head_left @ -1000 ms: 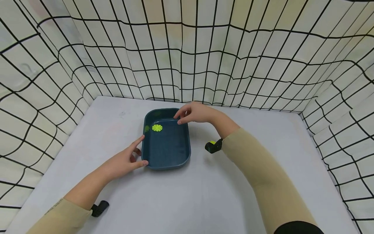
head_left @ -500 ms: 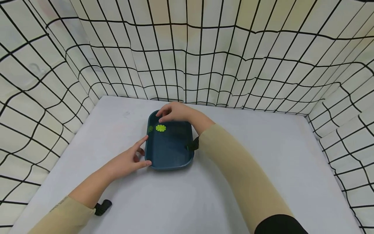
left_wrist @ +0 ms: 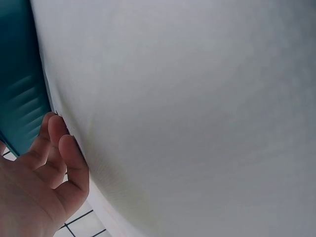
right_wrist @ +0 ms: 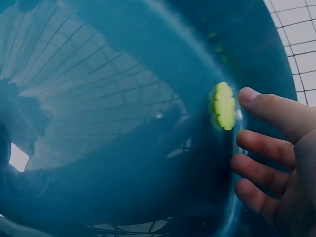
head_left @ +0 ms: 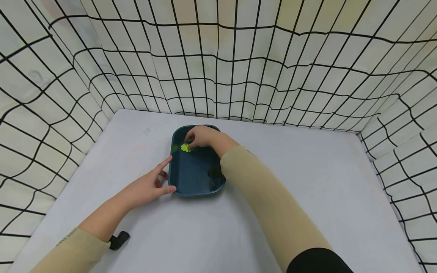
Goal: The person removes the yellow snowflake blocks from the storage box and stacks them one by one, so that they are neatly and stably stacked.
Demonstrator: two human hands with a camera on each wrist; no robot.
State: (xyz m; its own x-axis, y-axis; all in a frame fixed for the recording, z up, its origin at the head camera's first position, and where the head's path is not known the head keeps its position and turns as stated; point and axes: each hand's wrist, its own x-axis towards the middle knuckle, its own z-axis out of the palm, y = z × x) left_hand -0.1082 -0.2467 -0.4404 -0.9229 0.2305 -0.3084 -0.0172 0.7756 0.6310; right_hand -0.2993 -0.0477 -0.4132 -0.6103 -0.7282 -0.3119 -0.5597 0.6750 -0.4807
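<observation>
A dark teal tray (head_left: 196,174) with rounded corners and a raised rim lies on the white table. Inside, toward its far left, is a small yellow-green disc (right_wrist: 225,106) with a scalloped edge. My right hand (head_left: 203,137) reaches over the tray's far side. Its thumb and fingers are parted right beside the disc, the thumb tip almost at its edge in the right wrist view. Along the left side of the tray, my left hand (head_left: 146,187) rests with spread index finger and thumb touching the rim; the other fingers are loosely bent below it.
Black netting (head_left: 225,68) over white sheeting stands at the back and both sides. White table surface (head_left: 290,170) extends around the tray. A small black device (head_left: 119,240) sits at the left sleeve cuff. Glossy reflections of the netting show inside the tray.
My right hand has moved left from the tray's far right corner and lowered to the disc. My left hand has stayed at the rim.
</observation>
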